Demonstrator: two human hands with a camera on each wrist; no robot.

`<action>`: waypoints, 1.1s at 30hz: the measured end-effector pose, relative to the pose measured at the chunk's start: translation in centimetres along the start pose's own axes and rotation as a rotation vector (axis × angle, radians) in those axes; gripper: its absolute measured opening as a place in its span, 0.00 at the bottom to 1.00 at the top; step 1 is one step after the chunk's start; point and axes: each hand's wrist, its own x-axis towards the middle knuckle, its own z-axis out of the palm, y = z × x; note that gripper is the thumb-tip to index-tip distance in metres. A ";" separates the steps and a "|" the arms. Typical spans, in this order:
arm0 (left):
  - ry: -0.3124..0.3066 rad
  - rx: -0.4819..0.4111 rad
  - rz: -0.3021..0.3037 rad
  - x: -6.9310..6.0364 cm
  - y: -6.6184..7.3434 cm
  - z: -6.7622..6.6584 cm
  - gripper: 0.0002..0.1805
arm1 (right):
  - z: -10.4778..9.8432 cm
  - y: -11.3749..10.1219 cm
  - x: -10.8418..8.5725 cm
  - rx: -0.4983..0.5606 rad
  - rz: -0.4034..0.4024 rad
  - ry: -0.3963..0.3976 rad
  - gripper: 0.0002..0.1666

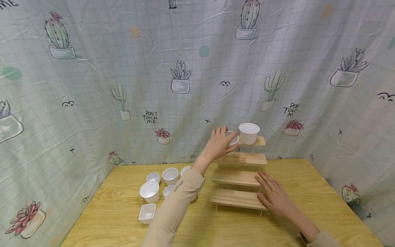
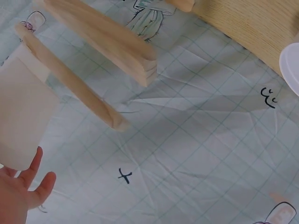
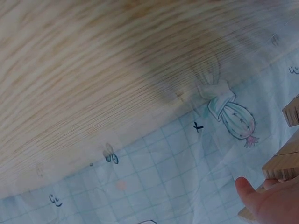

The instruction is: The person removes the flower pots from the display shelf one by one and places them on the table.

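My left hand (image 1: 217, 143) grips a white plastic cup (image 1: 234, 139) by its side at the left end of the top step of a wooden tiered stand (image 1: 239, 176). The left wrist view shows that cup (image 2: 25, 116) large at the left edge, with fingertips against its lower part; whether it bears on the step is unclear. Another white cup (image 1: 248, 134) stands upright beside it on the same step. Lower down, my right hand (image 1: 274, 195) rests with extended fingers on the right ends of the two lower steps; part of that hand (image 3: 275, 201) shows in the right wrist view.
Left of the stand, several white cups and bowls (image 1: 150, 192) stand on the wooden table (image 1: 105, 216), some partly behind my left sleeve. A square white bowl (image 1: 147, 213) is nearest the front. Behind the table hangs a cactus-print curtain (image 1: 197, 103).
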 end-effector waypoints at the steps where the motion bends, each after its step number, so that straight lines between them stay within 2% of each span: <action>1: 0.003 -0.003 0.005 -0.2 0.0 0.0 0.25 | 0.0 0.0 0.0 -0.001 0.000 -0.002 0.37; 10: 0.023 0.003 0.057 -2.1 0.1 -1.1 0.23 | 0.0 -0.1 0.1 0.006 0.014 0.003 0.37; 17: 0.028 -0.041 0.088 -3.8 0.3 -2.2 0.22 | 0.0 0.0 0.2 0.007 0.012 0.013 0.38; 24: 0.070 -0.007 0.143 -5.1 0.7 -3.1 0.23 | 0.0 -0.1 0.1 0.012 0.014 0.012 0.37; 33: 0.073 -0.006 0.188 -6.9 1.2 -4.5 0.24 | 0.0 -0.2 0.2 0.024 0.020 0.009 0.38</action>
